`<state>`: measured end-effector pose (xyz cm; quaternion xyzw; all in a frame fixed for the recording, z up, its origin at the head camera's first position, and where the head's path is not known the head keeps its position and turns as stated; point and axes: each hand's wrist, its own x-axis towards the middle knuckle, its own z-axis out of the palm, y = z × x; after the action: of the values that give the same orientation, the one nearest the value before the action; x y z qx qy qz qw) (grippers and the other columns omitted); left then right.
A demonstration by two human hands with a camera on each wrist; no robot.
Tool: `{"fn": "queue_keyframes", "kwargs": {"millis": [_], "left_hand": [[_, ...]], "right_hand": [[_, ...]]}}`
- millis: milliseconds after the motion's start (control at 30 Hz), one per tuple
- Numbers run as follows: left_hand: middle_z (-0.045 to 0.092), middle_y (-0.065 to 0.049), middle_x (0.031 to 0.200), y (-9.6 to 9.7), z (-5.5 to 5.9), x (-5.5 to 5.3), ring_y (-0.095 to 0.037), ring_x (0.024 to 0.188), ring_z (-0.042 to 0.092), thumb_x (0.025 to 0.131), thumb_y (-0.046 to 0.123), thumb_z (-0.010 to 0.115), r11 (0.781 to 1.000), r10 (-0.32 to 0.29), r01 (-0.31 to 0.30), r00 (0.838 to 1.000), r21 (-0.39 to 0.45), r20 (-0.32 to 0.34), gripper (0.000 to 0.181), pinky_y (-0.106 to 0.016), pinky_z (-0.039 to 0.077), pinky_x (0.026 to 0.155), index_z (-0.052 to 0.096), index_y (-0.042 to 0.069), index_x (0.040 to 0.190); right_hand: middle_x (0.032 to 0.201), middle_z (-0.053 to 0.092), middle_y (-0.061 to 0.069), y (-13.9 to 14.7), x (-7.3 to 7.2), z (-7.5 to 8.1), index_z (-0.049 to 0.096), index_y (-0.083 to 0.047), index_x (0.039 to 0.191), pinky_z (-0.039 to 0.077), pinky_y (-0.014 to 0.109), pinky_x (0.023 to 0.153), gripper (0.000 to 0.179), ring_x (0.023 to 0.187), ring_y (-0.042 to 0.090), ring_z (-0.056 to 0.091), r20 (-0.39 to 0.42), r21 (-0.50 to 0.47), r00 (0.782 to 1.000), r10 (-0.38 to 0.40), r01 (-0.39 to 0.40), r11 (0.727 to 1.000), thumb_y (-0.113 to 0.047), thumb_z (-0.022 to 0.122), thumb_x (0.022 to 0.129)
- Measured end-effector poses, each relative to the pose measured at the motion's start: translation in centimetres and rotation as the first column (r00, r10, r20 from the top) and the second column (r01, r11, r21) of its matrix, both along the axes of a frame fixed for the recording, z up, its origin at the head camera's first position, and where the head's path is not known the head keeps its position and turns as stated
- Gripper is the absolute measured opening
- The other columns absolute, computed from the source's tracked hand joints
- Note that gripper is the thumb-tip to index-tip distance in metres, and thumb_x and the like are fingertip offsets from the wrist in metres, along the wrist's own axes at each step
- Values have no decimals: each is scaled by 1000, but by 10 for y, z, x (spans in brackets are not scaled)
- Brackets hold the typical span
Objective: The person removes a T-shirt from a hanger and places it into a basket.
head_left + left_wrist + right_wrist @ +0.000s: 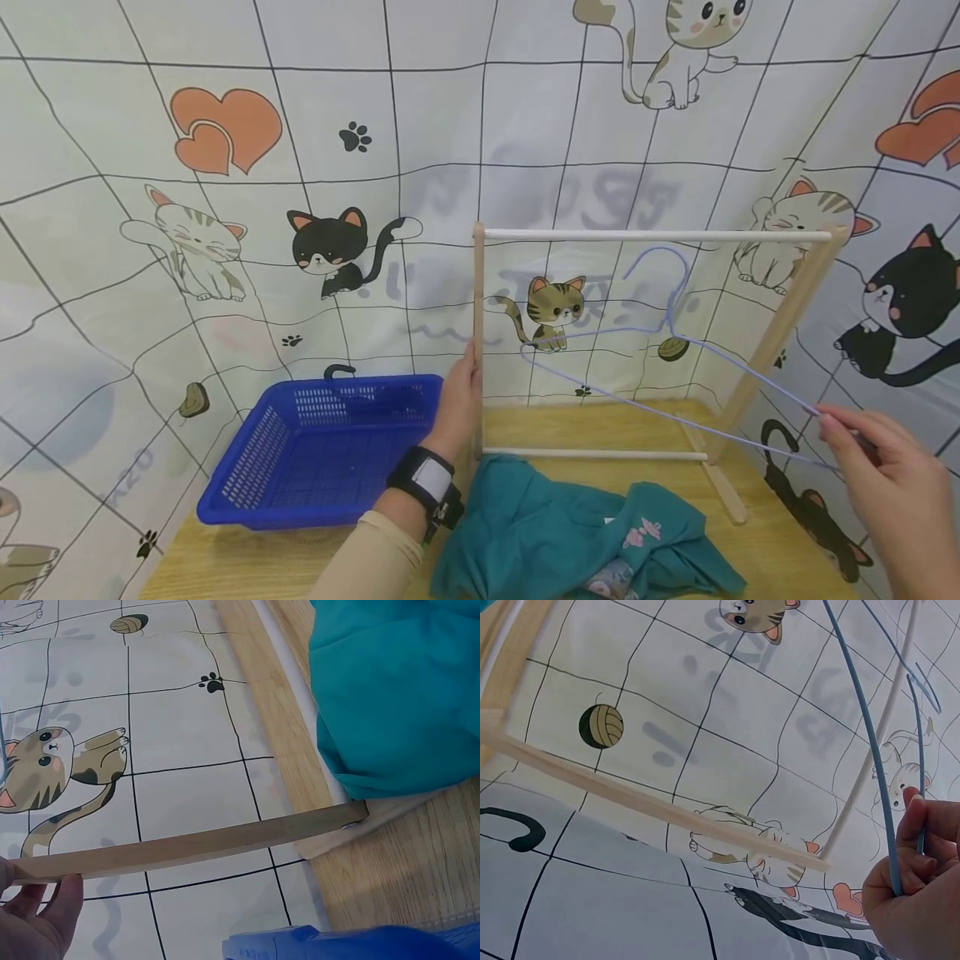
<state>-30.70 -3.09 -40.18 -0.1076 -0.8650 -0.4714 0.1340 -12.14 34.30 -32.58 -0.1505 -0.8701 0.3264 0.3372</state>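
My right hand [888, 479] grips one end of a thin blue clothes hanger [720, 350]. The hook of the hanger points up, just below the white top bar of a wooden rack [645, 236]. With my left hand [456, 400] I hold the rack's left upright; in the left wrist view the fingers [69, 900] and thumb lie on either side of that wooden post [187, 847]. A teal garment [555, 521] with pink flower embroidery lies crumpled on the table in front of the rack. In the right wrist view the hanger [866, 727] runs up from my curled fingers.
A blue plastic basket [322, 512] stands on the wooden table [247, 558] left of the rack. Behind everything hangs a white sheet [435, 108] with grid lines and printed cats. The rack's right foot [723, 487] reaches forward beside the garment.
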Motion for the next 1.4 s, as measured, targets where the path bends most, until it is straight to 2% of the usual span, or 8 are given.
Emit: {"fn": "queue_keyframes", "kwargs": {"millis": [233,333,500,667,833,1000,1133,1400], "left_hand": [[43,-10,145,-4,-3,-1,-23,133,43,102,16,40,999,-36,38,998,33,-51,52,-38,40,105,23,20,151],[43,-8,146,-6,-4,-2,-22,132,43,102,18,40,998,-44,46,998,44,-42,52,-38,42,104,23,24,150],[44,-6,145,-8,-5,-3,-21,132,44,102,20,40,998,-49,50,999,50,-12,53,-38,43,103,21,30,150],[44,-7,145,-10,-6,-3,-21,132,44,102,19,40,998,-47,48,999,33,-27,53,-38,41,104,21,29,150],[44,-7,145,-10,-7,-3,-22,133,43,102,19,40,998,-50,51,998,37,-31,52,-39,41,104,22,28,150],[46,-9,144,-8,-7,-2,-23,132,45,102,19,40,998,-45,46,999,32,-28,52,-39,42,103,23,26,151],[45,-10,144,-7,-7,-2,-24,132,44,102,19,40,999,-43,44,999,21,-32,52,-39,41,104,22,25,151],[44,-7,145,-7,-7,-3,-22,133,42,102,22,39,999,-40,40,999,27,6,53,-39,40,105,18,33,150]], "right_hand": [[83,46,-30,-6,-12,9,65,2,115,34,10,50,31,69,-1,40,-77,5,997,9,-9,1000,-22,56,96],[84,46,-30,-10,-18,14,64,1,116,34,10,50,32,69,-1,41,-90,11,995,32,-31,999,-22,56,96],[80,50,-28,-22,-29,22,67,2,111,33,9,49,26,65,-2,42,-174,-18,983,58,-62,998,-16,60,93],[82,48,-28,-33,-36,26,68,-4,113,34,7,50,25,68,-3,43,-172,-15,984,46,-49,999,-17,60,93],[82,46,-28,-39,-42,26,69,-4,112,34,6,51,26,69,-3,42,-182,7,982,50,-49,999,-18,59,94],[80,46,-30,-38,-51,24,70,-2,108,33,5,50,23,66,-6,41,-227,35,969,94,-89,995,-16,61,93],[81,47,-28,-38,-57,19,70,-4,108,34,7,49,22,67,-4,43,-212,39,970,114,-108,993,-17,60,93],[80,48,-29,-39,-60,11,70,-4,106,34,6,52,21,68,-6,43,-198,58,971,132,-123,991,-16,60,93]]}}
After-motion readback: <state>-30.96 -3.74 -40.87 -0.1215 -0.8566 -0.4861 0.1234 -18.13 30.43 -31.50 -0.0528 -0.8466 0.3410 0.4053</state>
